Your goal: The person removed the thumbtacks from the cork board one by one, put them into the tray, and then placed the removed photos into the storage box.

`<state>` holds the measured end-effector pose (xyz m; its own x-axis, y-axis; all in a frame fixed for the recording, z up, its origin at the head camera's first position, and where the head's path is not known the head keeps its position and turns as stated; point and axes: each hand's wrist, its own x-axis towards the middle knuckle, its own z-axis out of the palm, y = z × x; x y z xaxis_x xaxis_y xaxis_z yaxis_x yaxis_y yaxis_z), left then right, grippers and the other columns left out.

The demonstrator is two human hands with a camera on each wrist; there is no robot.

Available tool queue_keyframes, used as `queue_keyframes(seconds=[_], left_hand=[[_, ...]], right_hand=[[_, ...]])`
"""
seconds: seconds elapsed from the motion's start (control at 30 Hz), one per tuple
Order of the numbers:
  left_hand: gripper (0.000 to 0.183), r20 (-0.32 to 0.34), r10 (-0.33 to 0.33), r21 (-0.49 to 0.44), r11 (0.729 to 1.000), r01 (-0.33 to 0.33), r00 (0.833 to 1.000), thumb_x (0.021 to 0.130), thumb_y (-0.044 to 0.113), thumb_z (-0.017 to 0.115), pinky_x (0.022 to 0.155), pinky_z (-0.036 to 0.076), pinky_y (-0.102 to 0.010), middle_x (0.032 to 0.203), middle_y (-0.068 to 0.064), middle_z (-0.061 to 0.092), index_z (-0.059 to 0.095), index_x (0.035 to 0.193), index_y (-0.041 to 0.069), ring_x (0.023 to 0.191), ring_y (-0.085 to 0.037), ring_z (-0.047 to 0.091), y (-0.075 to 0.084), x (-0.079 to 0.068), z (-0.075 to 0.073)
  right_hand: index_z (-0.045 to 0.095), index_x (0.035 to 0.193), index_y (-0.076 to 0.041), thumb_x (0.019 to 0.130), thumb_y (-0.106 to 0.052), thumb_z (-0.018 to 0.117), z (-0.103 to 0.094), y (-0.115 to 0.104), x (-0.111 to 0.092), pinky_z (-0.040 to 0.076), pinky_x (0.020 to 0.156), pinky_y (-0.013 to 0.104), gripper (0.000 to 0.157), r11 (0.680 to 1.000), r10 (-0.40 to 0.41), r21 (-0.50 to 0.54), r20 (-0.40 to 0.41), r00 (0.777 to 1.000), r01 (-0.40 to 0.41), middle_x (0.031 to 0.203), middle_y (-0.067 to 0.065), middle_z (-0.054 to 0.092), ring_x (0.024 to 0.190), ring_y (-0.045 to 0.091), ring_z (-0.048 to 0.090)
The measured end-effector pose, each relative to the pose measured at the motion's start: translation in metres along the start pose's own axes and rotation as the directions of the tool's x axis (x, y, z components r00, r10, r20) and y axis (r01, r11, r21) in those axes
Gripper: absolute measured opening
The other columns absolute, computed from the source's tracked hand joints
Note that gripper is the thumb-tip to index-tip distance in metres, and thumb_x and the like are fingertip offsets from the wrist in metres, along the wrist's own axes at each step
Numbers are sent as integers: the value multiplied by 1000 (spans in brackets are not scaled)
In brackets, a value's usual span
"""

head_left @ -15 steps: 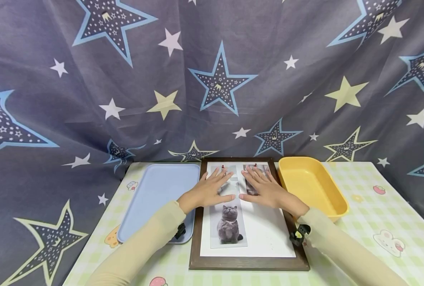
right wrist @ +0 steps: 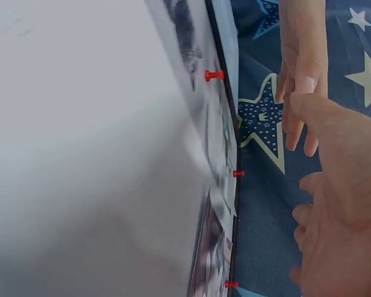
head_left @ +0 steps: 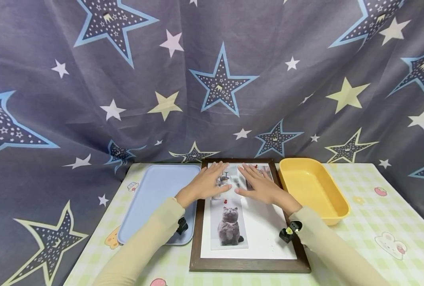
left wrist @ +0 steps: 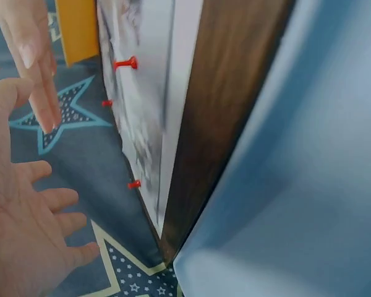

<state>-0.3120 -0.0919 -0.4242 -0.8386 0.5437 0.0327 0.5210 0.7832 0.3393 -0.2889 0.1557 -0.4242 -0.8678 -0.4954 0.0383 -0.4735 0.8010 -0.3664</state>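
Note:
A brown-framed white board (head_left: 265, 234) lies on the table with photos pinned to it. The grey cat photo (head_left: 229, 228) is at its lower left, with a red push pin (head_left: 225, 201) near the top edge. Above it, my left hand (head_left: 202, 184) partly covers another photo (head_left: 233, 176). My right hand (head_left: 263, 188) is over a third photo (head_left: 265, 171), whose red pin (head_left: 256, 166) shows at the top. Both hands have their fingers extended and hold nothing. In the wrist views, the left palm (left wrist: 25, 229) and right hand (right wrist: 346, 204) are raised off the board.
Left of the frame, a light blue tray (head_left: 165, 178) stands close alongside. A yellow basin (head_left: 312, 182) is at the right. The checked tablecloth (head_left: 362, 222) runs under everything, and a dark star-patterned curtain (head_left: 212, 131) hangs behind the table.
Both hands have lifted and shifted slightly, with their fingers tilting upward. The cat photo's red pin and more of the photo above it have come into view between them.

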Motion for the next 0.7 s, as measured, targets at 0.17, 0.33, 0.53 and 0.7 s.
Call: queue_keyframes(seconds=[0.17,0.33,0.53,0.7], left_hand=[[83,-60,5,-39,999,-7,998,99,58,56,126,21,-61,168,-10,26,19,164,24,156,-36,22,-7,7,-2],[79,-103,-22,-116,993,10,994,99,50,60,122,29,-62,166,-11,33,24,163,21,153,-38,30,-15,16,0],[76,-133,-75,-238,970,42,988,99,43,63,117,40,-58,164,-10,36,27,162,18,145,-35,44,-23,25,1],[71,-168,-94,-307,951,38,981,100,35,62,115,43,-54,159,-14,44,32,160,11,141,-34,49,-30,35,4]], right_hand=[[23,163,-13,101,-56,53,5,0,15,6,125,68,81,999,-26,31,-31,999,27,171,11,15,158,35,11],[26,162,-10,101,-52,55,14,3,27,9,124,69,79,997,-66,38,-43,997,67,169,14,21,157,38,17],[30,160,-9,100,-54,55,25,9,38,13,121,73,80,996,-92,12,-27,995,92,166,18,26,153,45,25],[35,158,-7,100,-50,57,30,12,44,18,119,74,76,995,-104,-6,4,995,104,164,21,30,151,46,29]])
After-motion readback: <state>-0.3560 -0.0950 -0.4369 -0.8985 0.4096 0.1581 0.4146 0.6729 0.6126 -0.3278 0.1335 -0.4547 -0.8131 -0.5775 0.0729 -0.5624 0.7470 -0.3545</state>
